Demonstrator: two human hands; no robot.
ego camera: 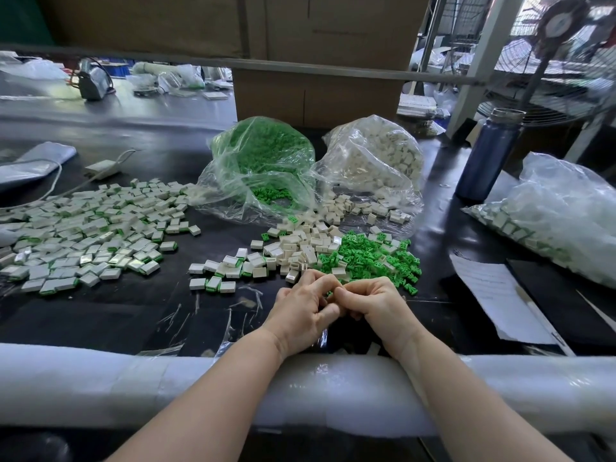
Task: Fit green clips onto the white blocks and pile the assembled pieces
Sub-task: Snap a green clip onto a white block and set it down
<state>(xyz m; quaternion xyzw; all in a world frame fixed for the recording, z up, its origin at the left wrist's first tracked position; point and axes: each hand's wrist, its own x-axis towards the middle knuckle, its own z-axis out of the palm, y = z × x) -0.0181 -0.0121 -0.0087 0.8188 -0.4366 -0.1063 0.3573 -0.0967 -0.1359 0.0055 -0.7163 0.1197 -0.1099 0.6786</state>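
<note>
- Head view: both hands meet low in the centre of the frame, just above the padded front edge of the dark surface [140,311]. The left hand [301,310] and right hand [373,303] are curled with fingertips pressed together; a sliver of green shows between them, so they seem to be pinching a clip, perhaps against a block, but the fingers hide the parts and I cannot tell exactly what each hand grasps.
- Risks, as I judge them: a clip pushed in crooked could jam or snap out of the pinch and fly off among the loose parts. The wrists rest close to the loose green clips [373,258], so a sweep of the right hand could scatter them toward the paper sheet [493,291] at lower right.
- Unfitted white blocks [300,248] lie just above the hands, touching the clip heap, and some finished pieces sit among them, so the two kinds could be mixed up.
- Pose: forearms enter from the bottom edge and converge, wrists lying over the white foam padding [333,388], knuckles up, thumbs inward.
- The pile of assembled pieces [83,235] spreads across the left middle of the frame, well apart from the hands.
- Supply bags sit at upper centre: the green clip bag [263,158] and, to its right, the white block bag [376,158].
</note>
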